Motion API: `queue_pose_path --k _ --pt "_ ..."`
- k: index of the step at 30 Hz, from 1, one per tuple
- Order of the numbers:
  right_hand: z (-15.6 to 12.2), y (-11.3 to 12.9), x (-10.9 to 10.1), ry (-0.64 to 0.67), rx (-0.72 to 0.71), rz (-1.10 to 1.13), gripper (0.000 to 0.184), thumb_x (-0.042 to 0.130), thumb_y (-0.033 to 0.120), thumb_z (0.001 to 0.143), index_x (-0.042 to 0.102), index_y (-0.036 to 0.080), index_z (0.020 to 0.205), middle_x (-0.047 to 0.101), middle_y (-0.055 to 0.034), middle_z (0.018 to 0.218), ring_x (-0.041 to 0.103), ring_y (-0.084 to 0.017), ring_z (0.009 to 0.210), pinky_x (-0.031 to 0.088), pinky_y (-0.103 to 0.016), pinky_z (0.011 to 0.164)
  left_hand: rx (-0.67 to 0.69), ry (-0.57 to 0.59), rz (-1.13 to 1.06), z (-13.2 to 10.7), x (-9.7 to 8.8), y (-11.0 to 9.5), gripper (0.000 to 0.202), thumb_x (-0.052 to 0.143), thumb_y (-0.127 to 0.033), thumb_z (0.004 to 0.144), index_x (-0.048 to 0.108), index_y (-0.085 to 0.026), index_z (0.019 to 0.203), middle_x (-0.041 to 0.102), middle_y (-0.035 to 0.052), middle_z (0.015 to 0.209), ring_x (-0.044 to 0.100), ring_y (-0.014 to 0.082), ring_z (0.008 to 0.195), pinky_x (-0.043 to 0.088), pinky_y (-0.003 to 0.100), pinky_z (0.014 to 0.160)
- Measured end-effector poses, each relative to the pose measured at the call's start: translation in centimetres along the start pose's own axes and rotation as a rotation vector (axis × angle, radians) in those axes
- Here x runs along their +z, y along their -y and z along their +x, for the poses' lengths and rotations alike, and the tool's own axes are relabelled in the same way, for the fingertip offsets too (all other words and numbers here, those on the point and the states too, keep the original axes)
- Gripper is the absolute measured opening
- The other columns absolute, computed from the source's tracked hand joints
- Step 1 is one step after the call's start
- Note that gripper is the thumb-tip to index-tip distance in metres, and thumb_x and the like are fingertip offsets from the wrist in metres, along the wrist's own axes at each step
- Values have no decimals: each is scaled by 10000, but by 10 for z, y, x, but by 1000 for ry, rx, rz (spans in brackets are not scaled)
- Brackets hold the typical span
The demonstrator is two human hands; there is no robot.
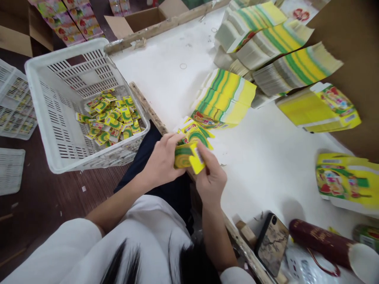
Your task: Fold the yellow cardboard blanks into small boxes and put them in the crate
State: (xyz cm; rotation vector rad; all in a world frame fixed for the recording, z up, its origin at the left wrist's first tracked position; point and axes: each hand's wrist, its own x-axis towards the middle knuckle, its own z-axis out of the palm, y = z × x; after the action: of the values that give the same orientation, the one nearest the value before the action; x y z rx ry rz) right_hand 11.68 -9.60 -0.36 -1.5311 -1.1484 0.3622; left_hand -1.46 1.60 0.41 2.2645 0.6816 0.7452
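Observation:
Over the table's near edge, a small yellow-and-green carton (182,157) is held between both of my hands. The fingers of my left hand (162,159) wrap round its body from the left. My right hand (211,175) pinches the yellow flaps at its right end between thumb and fingers. Just beyond, a few loose flat cartons (192,128) lie on the table, partly hidden by my fingers. Behind them a fanned stack of flat cartons (223,98) leans over on the white tabletop (245,154).
At my left stands a white plastic basket (56,130) with many folded cartons (114,116) inside. More stacks of flat cartons (275,43) fill the table's far right. A phone (271,242) and a dark red flask (322,238) lie near the right front. Cardboard boxes (145,19) stand behind.

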Motion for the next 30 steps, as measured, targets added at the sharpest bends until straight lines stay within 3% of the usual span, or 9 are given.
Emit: queue_pose_path --k 2,6,13,17,19,22,24,27,30 --pt "2 -4 -1 -23 17 2 497 520 183 972 530 374 1431 568 -21 1483 558 -244 1354 475 -485 1133 -13 -30 90 -1 -6 1 572 756 -273 744 498 -206 1250 601 137 1215 578 309 1151 489 460 971" --pt "5 -8 -3 145 -34 -137 390 613 282 949 634 363 1329 461 -30 1570 489 -282 1415 493 -482 1111 51 -32 51 0 -19 3 485 760 -285 757 566 -208 1194 661 96 1106 637 257 1048 532 398 919" --pt "10 -4 -22 270 -67 -173 245 619 323 951 733 333 1167 580 -60 1453 581 -260 1325 530 -436 1063 119 59 13 4 -26 3 487 779 -317 750 605 -204 1191 702 105 1110 675 272 1025 551 412 908" --pt "8 -3 -8 113 -43 -148 189 707 243 881 764 308 1050 628 -75 1361 651 -259 1222 567 -439 1011 151 53 60 1 -17 2 447 706 -308 827 576 -226 1247 689 114 1106 668 295 1014 559 440 883" --pt "6 -4 2 38 -16 -153 248 709 243 876 735 310 1114 642 -78 1322 642 -262 1228 550 -466 1036 132 79 117 -1 -15 3 461 699 -331 841 561 -226 1268 676 125 1114 654 320 1004 561 463 852" --pt "6 -7 5 97 25 -85 593 751 315 848 536 306 1401 606 -99 1381 624 -266 1241 541 -472 1045 56 129 169 -5 -30 15 490 735 -309 810 559 -250 1264 670 101 1105 639 323 999 550 471 850" --pt "10 -12 -2 59 43 -66 705 768 368 831 457 279 1458 589 -120 1397 659 -260 1167 561 -458 1003 -45 64 219 -6 -52 30 512 742 -272 805 554 -298 1281 662 66 1148 621 314 1070 511 485 931" --pt "17 -20 -16 -134 60 -269 474 706 390 878 593 234 1311 673 -113 1205 680 -253 1031 558 -467 950 -174 -280 419 -6 -85 57 815 850 -356 712 453 -359 1424 521 43 1427 408 419 1353 266 633 1143" --pt "20 -25 -16 -90 79 -498 384 657 406 907 640 202 1232 696 -120 1089 651 -284 1015 522 -497 946 -229 -384 461 -6 -89 69 989 877 -458 668 351 -364 1499 376 10 1567 253 449 1449 130 656 1194"
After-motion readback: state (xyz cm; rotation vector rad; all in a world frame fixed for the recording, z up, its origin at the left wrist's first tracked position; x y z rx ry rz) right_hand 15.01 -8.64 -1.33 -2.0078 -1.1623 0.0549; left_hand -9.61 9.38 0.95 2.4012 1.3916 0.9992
